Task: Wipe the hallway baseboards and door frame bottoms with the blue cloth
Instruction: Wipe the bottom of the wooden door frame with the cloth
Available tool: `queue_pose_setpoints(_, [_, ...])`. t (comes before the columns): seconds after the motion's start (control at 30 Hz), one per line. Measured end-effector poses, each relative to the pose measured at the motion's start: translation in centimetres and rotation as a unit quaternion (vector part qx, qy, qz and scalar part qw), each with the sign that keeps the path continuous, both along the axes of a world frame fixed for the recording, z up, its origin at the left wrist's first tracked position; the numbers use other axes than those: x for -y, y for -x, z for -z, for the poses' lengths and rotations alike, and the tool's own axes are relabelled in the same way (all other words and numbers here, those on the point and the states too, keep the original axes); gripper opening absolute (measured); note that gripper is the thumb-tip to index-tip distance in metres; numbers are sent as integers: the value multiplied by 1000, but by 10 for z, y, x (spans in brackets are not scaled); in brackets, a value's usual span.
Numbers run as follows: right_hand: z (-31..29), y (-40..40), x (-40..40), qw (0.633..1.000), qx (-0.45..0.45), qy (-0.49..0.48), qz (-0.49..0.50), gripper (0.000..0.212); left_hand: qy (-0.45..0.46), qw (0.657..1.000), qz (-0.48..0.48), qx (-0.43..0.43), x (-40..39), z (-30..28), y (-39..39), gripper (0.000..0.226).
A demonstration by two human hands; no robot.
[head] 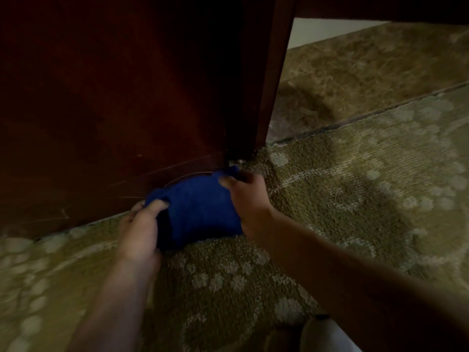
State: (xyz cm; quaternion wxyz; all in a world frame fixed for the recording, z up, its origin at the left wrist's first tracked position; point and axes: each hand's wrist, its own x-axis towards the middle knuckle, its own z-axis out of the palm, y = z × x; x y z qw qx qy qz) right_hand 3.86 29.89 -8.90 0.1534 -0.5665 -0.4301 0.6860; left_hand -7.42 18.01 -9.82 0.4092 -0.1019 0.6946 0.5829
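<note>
Cloth: the dark blue soft fabric cloth [200, 209] lies bunched low against the dark reddish-brown wooden baseboard panel [101, 174], just above the olive patterned carpet [330, 199].
Long axis: runs from lower left to upper right, roughly parallel to the baseboard's bottom edge.
Left hand: the left hand [139, 232] grips the cloth's lower-left end, fingers curled over its edge.
Right hand: the right hand [247, 196] pinches the upper-right end, thumb on top.
Door frame: the dark wooden door frame post [266, 97] stands just beyond the cloth's right end; its foot meets the carpet there.
Nearer hand: the right hand is closer to the frame bottom.
Judgement: the coming stroke likely carries the cloth rightward along its own axis to the post's foot.
Limit: the frame is dim and motion-blurred; cloth-to-wood contact cannot be confirmed.
</note>
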Motion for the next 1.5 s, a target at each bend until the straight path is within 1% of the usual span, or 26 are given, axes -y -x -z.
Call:
queue_pose_setpoints(0.03, [-6, 3, -2, 1000, -16, -14, 4, 19, -30, 999, -12, 18, 0, 1, -2, 22])
queue_pose_setpoints(0.13, [-16, 7, 3, 990, -80, -114, -39, 12, -109, 990, -38, 75, 9, 16, -16, 37])
queue_pose_setpoints(0.2, [-17, 9, 8, 984, -91, -139, -62, 15, -154, 981, -50, 104, 13, 24, -24, 42])
queue_pose_setpoints(0.23, [-14, 10, 9, 985, -82, -141, -52, 18, -162, 980, -51, 105, 14, 27, -26, 44])
queue_pose_setpoints(0.3, [4, 12, 8, 993, -40, -111, -21, 30, -161, 982, -54, 86, 12, 29, -27, 42])
queue_pose_setpoints(0.37, [17, 13, 0, 998, 35, -43, 18, 35, -155, 984, -55, 73, 11, 27, -26, 36])
queue_pose_setpoints(0.43, [21, 12, -10, 997, 82, -1, 11, 35, -152, 985, -50, 68, 11, 26, -26, 33])
queue_pose_setpoints(0.47, [18, 12, -12, 995, 99, -5, -7, 34, -150, 985, -53, 69, 11, 27, -25, 35])
queue_pose_setpoints(0.53, [4, 15, -11, 995, 83, -49, -24, 31, -153, 983, -69, 77, 12, 28, -25, 42])
queue_pose_setpoints(0.6, [-15, 17, -3, 994, 2, -105, -42, 25, -165, 980, -75, 78, 13, 31, -24, 44])
queue_pose_setpoints(0.67, [-17, 18, 3, 988, -39, -135, -67, 22, -173, 979, -75, 77, 14, 33, -24, 43])
queue_pose_setpoints(0.73, [3, 18, 4, 991, -12, -119, -59, 30, -173, 978, -76, 84, 15, 34, -23, 42])
queue_pose_setpoints(0.83, [28, 16, -6, 998, 62, -14, -12, 34, -171, 979, -73, 83, 15, 30, -23, 36])
queue_pose_setpoints(0.9, [30, 18, -9, 996, 91, -5, -22, 33, -172, 979, -69, 81, 16, 30, -23, 30])
queue_pose_setpoints(0.97, [14, 19, -4, 992, 107, -62, -25, 33, -182, 977, -68, 93, 18, 29, -22, 29])
queue_pose_setpoints(1.0, [4, 20, -1, 990, 86, -113, -22, 33, -190, 975, -65, 97, 18, 31, -22, 32])
queue_pose_setpoints(1.07, [-18, 19, 8, 974, 1, -220, -45, 28, -202, 973, -62, 95, 20, 33, -24, 40])
queue_pose_setpoints(1.1, [-25, 20, 12, 963, -20, -261, -71, 25, -207, 972, -65, 95, 21, 34, -24, 40])
queue_pose_setpoints(1.13, [-25, 22, 16, 955, -18, -279, -93, 22, -211, 970, -70, 98, 22, 35, -23, 40])
queue_pose_setpoints(1.17, [-19, 23, 19, 956, -7, -275, -99, 22, -216, 968, -73, 105, 23, 34, -22, 38])
queue_pose_setpoints(1.2, [-7, 25, 18, 966, 14, -241, -87, 26, -217, 967, -78, 111, 23, 34, -22, 38])
queue_pose_setpoints(1.27, [11, 27, 12, 993, 62, -98, -35, 35, -210, 968, -85, 108, 22, 34, -22, 36])
queue_pose_setpoints(1.3, [17, 27, 8, 996, 76, -36, -20, 37, -200, 971, -86, 101, 21, 34, -23, 34])
queue_pose_setpoints(1.33, [20, 27, 4, 996, 84, -2, -22, 38, -193, 973, -84, 96, 20, 32, -23, 33])
queue_pose_setpoints(1.4, [21, 25, -3, 994, 100, 10, -41, 37, -168, 977, -84, 97, 16, 31, -22, 34])
queue_pose_setpoints(1.5, [12, 27, 2, 994, 96, 13, -49, 37, -69, 983, -137, 105, 16, 32, -15, 44])
